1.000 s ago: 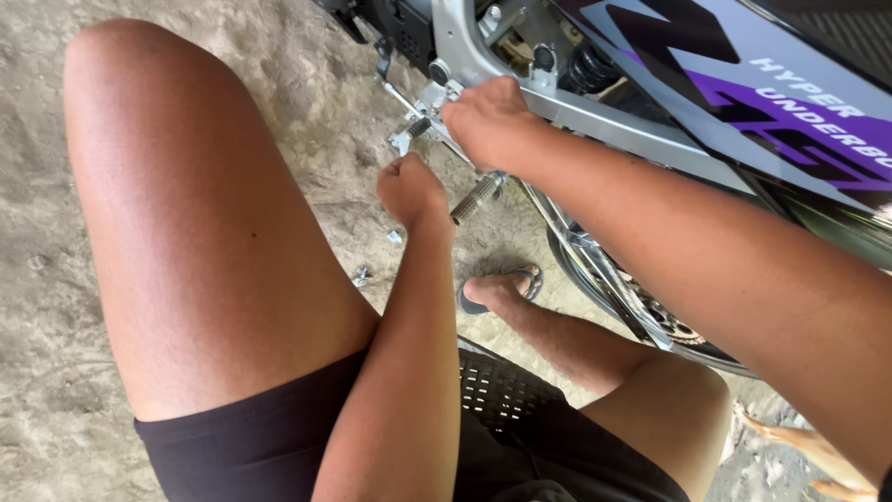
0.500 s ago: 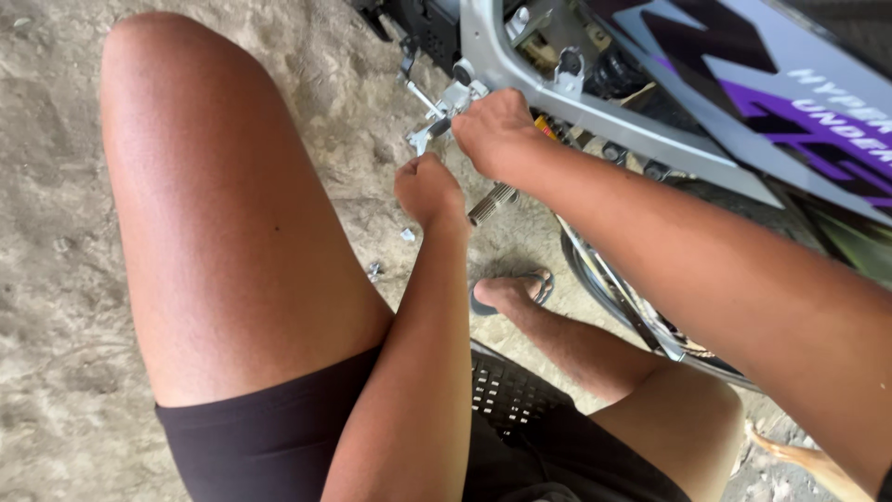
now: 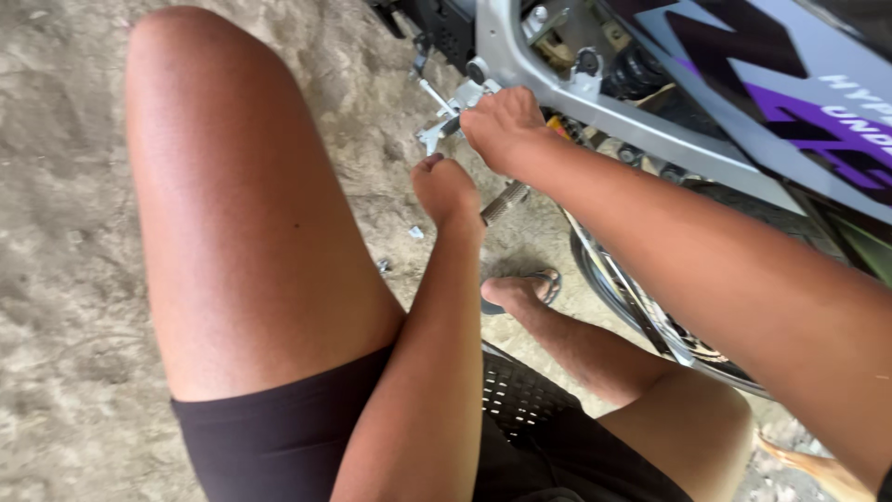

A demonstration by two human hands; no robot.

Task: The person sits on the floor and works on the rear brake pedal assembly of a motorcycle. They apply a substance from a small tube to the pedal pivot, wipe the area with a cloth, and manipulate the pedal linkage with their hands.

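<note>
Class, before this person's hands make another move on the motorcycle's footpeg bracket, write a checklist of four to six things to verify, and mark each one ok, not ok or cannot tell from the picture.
1. Right hand closed on the bracket: ok.
2. Left hand close beside the footpeg: ok; whether it grips anything: cannot tell.
3. Tool in either hand: cannot tell, the fingers hide it.
4. Small loose parts on the ground within sight: ok.
5. Foot in a sandal lies right under the work: not ok.
6. Motorcycle propped steady: cannot tell, no stand in view.
</note>
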